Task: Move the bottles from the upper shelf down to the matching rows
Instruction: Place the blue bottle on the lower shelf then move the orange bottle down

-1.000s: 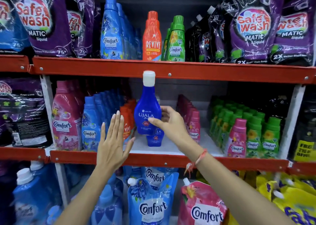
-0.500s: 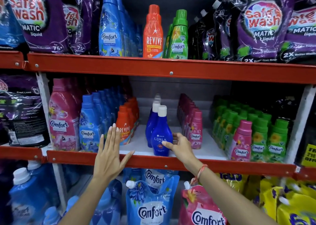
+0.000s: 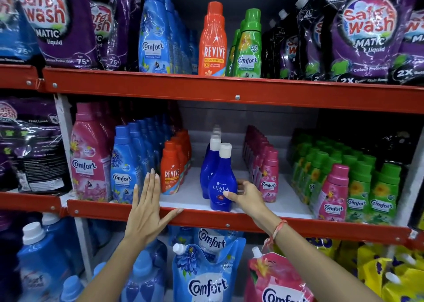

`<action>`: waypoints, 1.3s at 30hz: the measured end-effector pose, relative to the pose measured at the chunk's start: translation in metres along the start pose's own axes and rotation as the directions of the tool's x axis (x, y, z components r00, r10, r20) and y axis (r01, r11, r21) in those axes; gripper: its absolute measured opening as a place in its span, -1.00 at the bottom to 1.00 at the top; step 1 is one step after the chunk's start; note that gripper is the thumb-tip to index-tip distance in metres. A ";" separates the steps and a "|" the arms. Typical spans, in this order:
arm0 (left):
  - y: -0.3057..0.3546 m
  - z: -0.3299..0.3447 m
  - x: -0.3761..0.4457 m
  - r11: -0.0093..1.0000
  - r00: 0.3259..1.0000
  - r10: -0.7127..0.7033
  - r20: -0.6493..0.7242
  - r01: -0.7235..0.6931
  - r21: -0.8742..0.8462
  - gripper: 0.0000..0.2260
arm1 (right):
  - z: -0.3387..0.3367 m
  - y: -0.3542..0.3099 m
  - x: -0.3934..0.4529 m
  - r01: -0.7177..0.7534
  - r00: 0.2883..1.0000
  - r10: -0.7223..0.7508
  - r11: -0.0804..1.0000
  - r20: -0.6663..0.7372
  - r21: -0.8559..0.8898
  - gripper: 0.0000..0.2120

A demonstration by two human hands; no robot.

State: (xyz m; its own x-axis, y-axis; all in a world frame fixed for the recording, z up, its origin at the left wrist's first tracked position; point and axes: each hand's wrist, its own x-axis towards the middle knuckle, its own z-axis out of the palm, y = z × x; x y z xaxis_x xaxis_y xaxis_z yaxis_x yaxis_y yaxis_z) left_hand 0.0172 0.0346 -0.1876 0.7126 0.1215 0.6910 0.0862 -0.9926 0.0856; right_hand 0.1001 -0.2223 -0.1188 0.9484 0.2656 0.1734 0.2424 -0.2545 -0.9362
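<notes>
We find the dark-blue, white-capped plastic Ujala bottle (image 3: 222,182) standing at the middle shelf's (image 3: 229,221) front edge, right hand (image 3: 246,195) loosely cupping it, left hand (image 3: 146,212) flat and empty; we judge release next, then the upper shelf's tall orange Revive bottle (image 3: 213,42).

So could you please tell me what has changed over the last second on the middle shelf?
The right hand brought the Ujala bottle down from mid-air and stood it at the front of the dark blue row; its fingers remain on it. The left hand stayed flat and open by the shelf edge.
</notes>
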 end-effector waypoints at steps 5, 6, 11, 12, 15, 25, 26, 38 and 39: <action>-0.006 0.000 -0.013 0.999 0.999 0.041 0.017 -0.041 0.015 -0.21 | -0.001 -0.030 -0.006 0.133 0.975 -0.175 0.954 -0.137 -0.269 -0.54; -0.007 0.001 -0.016 0.999 0.999 0.042 0.018 -0.043 0.018 -0.24 | -0.002 -0.039 -0.008 0.183 0.952 -0.253 0.922 -0.172 -0.342 -0.59; -0.012 0.003 -0.020 0.999 0.999 0.030 0.039 -0.031 0.018 -0.31 | -0.008 -0.100 -0.027 0.452 0.757 -0.601 0.764 -0.256 -0.460 -0.82; -0.012 0.003 -0.019 0.999 0.999 0.028 0.043 -0.029 0.020 -0.31 | -0.009 -0.114 -0.030 0.502 0.716 -0.647 0.738 -0.262 -0.451 -0.83; -0.012 0.003 -0.021 0.999 0.998 0.023 0.050 -0.025 0.032 -0.34 | -0.013 -0.154 -0.035 0.607 0.601 -0.740 0.669 -0.302 -0.430 -0.86; -0.016 0.006 -0.022 1.000 0.999 0.018 0.040 -0.019 0.013 -0.36 | -0.025 -0.237 -0.009 0.590 0.475 -0.786 0.618 -0.395 -0.519 -0.63; -0.016 0.006 -0.022 1.000 0.999 0.016 0.039 -0.017 0.014 -0.36 | -0.024 -0.242 -0.006 0.566 0.499 -0.775 0.630 -0.387 -0.532 -0.58; -0.016 0.008 -0.021 1.000 1.000 0.008 0.025 -0.008 0.008 -0.32 | -0.022 -0.285 0.038 0.359 0.808 -0.537 0.775 -0.243 -0.521 -0.62; -0.016 0.008 -0.021 1.000 1.000 0.007 0.024 -0.007 0.011 -0.32 | -0.023 -0.286 0.040 0.351 0.823 -0.520 0.782 -0.228 -0.516 -0.61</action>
State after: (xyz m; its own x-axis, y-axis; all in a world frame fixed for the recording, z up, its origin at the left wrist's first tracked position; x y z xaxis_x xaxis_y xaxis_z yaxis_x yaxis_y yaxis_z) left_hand 0.0062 0.0483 -0.2095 0.7297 0.1142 0.6742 0.0883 -0.9934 0.0727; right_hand 0.0731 -0.1606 0.1632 0.7014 0.1389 0.6991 0.6275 -0.5855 -0.5133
